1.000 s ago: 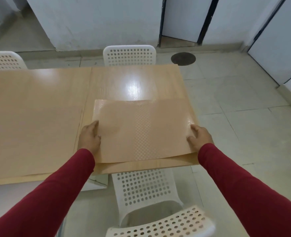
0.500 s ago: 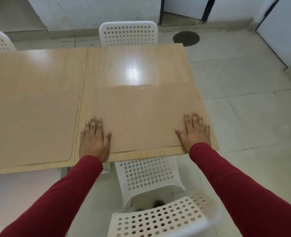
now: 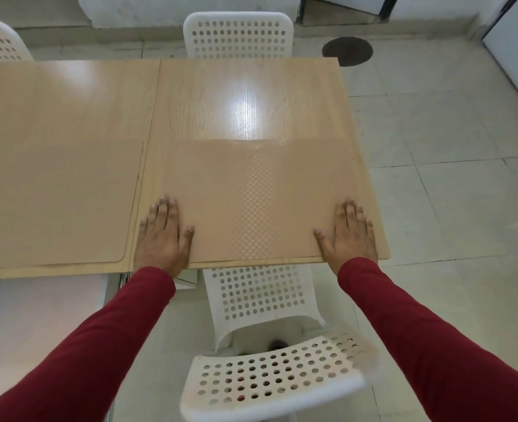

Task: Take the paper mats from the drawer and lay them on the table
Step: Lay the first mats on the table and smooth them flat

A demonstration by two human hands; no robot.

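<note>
Head cam: mat (image 3: 257,196) flat, unmoved.

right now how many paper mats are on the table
2. One mat lies on the right table section under both flat hands, left hand and right hand. The other mat lies on the left section, running out of view.
</note>
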